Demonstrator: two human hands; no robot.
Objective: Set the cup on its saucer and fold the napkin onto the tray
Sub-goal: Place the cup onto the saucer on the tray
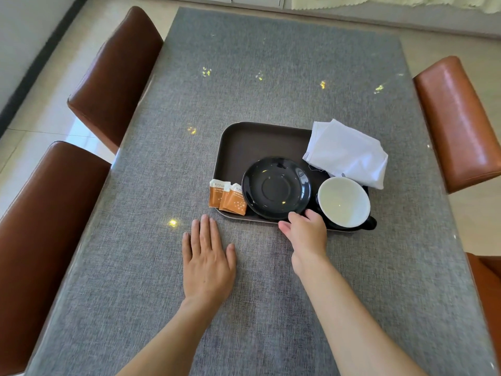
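Cup (343,202) sits on the tray (244,142), just right of the saucer (276,188), not on it yet, so step one isn't done from what I see. Saucer is bare. Napkin (347,153) lies loosely bunched over the tray's far right corner, partly hanging off, still needs a proper fold. My right hand (305,234) is at the saucer's near rim, fingers curled and touching or pinching it; can't tell if it's a real grip. Left hand (207,263) flat on the desk (271,77), released, holding nothing. Two sachets (227,198) at the tray's left edge
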